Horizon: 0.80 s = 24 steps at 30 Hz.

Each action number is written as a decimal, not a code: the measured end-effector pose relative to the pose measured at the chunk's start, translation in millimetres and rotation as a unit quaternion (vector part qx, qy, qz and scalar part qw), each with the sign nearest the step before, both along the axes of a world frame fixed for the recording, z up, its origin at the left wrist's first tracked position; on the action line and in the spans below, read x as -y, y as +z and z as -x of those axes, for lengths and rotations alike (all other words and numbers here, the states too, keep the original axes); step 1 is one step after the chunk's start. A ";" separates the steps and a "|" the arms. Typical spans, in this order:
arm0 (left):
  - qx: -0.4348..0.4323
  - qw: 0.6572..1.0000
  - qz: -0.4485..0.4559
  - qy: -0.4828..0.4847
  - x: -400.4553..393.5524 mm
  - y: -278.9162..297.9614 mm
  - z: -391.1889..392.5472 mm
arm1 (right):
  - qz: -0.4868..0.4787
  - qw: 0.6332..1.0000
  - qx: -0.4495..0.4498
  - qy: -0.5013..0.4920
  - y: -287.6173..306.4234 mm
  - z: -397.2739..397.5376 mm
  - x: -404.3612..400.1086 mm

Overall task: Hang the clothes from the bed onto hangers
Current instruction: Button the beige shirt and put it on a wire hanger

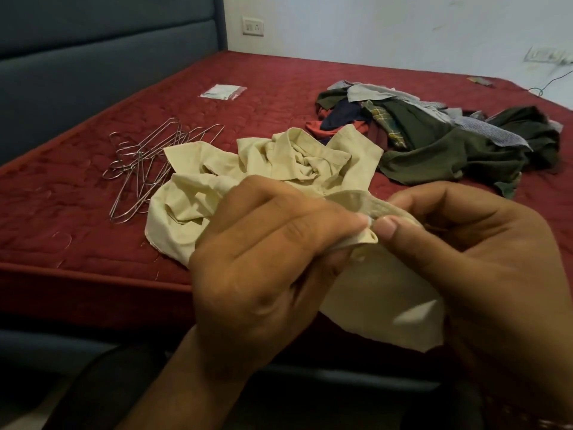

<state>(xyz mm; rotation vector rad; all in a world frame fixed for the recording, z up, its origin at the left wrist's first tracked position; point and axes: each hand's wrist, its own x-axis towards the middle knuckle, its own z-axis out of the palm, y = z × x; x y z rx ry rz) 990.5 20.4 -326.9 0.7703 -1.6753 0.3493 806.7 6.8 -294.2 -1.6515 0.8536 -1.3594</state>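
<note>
Lower centre of the frame: left hand [263, 259] and right hand [483, 262] close together, both pinching one edge of a cream shirt [279, 169], thumb and fingertips of each clamped on the cloth, possibly at a button, too small to tell. Rest of the shirt crumpled on the red mattress [77, 243] just behind the hands, collar uppermost, one flap hanging over the near edge below the right hand. Left of centre, touching the shirt: a loose bundle of wire hangers [139, 162], flat on the mattress. Right of centre, just beyond the shirt: a heap of clothes [434, 135], olive, navy, red, checked. Upper left: a blue padded headboard [93, 57]. Further back on the mattress: a small clear packet [223, 91]. Top of the frame: a white wall [403, 26] with a switch plate [253, 26].
</note>
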 end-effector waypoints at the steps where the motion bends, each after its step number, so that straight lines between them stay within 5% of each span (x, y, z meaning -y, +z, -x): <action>1: 0.003 1.000 -0.003 -0.006 -0.7 -1.2 3.1 | 0.015 1.000 -0.016 -0.009 -0.9 -0.9 -0.3; 15: 0.034 0.999 -0.028 0.019 9.7 -7.7 -2.9 | 0.074 0.995 -0.062 -0.003 -11.2 3.1 11.4; 24: 0.021 0.987 -0.151 -0.045 25.5 -22.4 -10.7 | 0.091 0.985 -0.144 0.005 -35.7 6.8 40.0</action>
